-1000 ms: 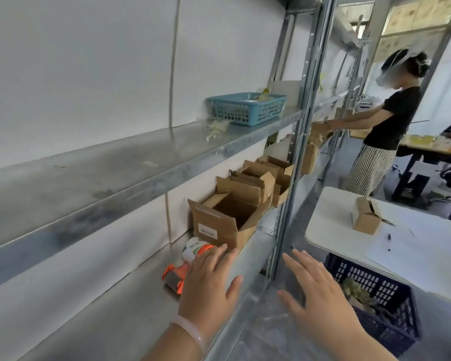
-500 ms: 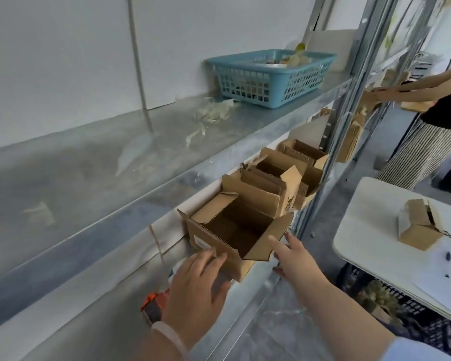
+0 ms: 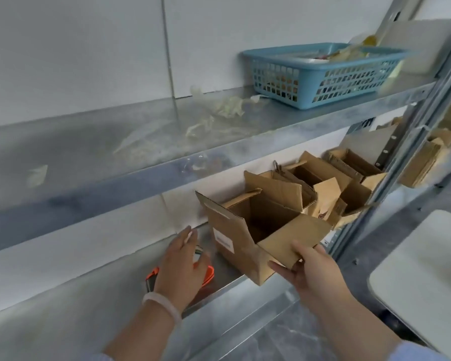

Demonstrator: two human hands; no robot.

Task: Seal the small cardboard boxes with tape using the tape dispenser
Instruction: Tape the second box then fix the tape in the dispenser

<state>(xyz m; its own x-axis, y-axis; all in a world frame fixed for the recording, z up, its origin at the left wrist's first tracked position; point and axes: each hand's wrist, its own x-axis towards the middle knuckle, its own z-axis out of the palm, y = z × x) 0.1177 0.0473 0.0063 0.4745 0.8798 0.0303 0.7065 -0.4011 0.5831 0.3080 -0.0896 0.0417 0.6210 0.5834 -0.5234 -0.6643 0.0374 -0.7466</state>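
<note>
Several small open cardboard boxes stand in a row on the lower metal shelf (image 3: 245,290). The nearest box (image 3: 235,230) has its flaps up and a white label on its side. My right hand (image 3: 310,269) pinches this box's front flap at its near corner. An orange tape dispenser (image 3: 208,274) lies on the shelf left of the box, mostly hidden under my left hand (image 3: 182,267). That hand lies over the dispenser with fingers spread; whether it grips it is not clear. More open boxes (image 3: 323,186) stand behind the nearest one.
A blue plastic basket (image 3: 320,74) with odds and ends sits on the upper shelf (image 3: 219,152), beside crumpled tape scraps (image 3: 227,105). A metal upright (image 3: 401,152) bounds the shelf bay on the right. A white table edge (image 3: 414,277) is at the right.
My head has moved closer to the shelf. My right hand went from reaching toward the nearest box to pinching its front flap. My left hand slid further over the tape dispenser.
</note>
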